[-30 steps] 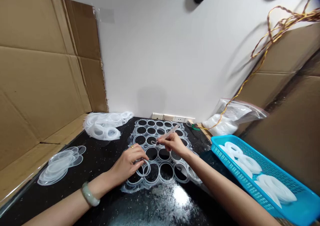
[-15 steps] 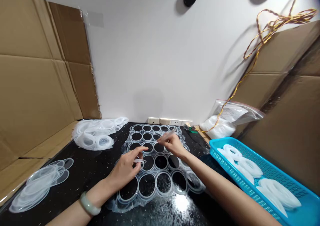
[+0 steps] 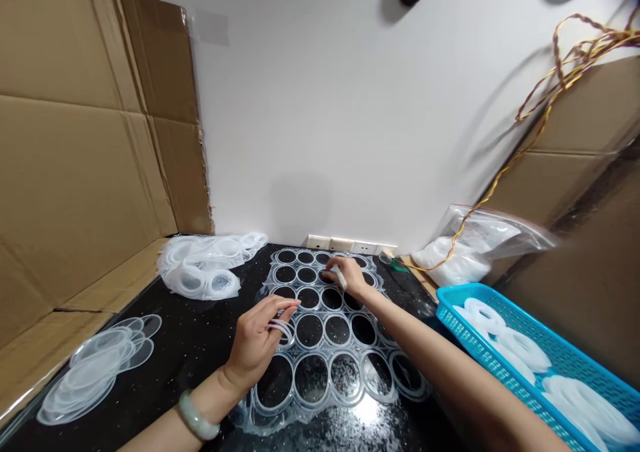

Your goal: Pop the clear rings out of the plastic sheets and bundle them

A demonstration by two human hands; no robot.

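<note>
A translucent sheet (image 3: pixel 289 411) with rows of round, dark-looking openings rimmed in clear plastic lies on the black countertop. Over its left side, my left hand (image 3: pixel 256 332) is closed around a few thin white rings (image 3: pixel 281 331), which hang below its fingers; its thumb and index fingertips come close together. My right hand (image 3: pixel 350 277) reaches to the far rows of the sheet, fingertips down at an opening. A short white stick-like piece (image 3: pixel 340 277) is in that hand; its exact kind cannot be made out.
Loose translucent discs (image 3: pixel 100 369) are piled at the left, with bagged white rings (image 3: pixel 200 265) behind. A blue basket (image 3: pixel 463 329) of white rings (image 3: pixel 525 349) stands at the right. Cardboard panels (image 3: pixel 75 159) flank both sides; a twisted wire (image 3: pixel 493 182) hangs near a plastic bag (image 3: pixel 465 255).
My right hand has turned downward, its fingertips now at a far opening and the white piece tilted differently. My left hand stays near the same spot with the rings. The whole view has shifted.
</note>
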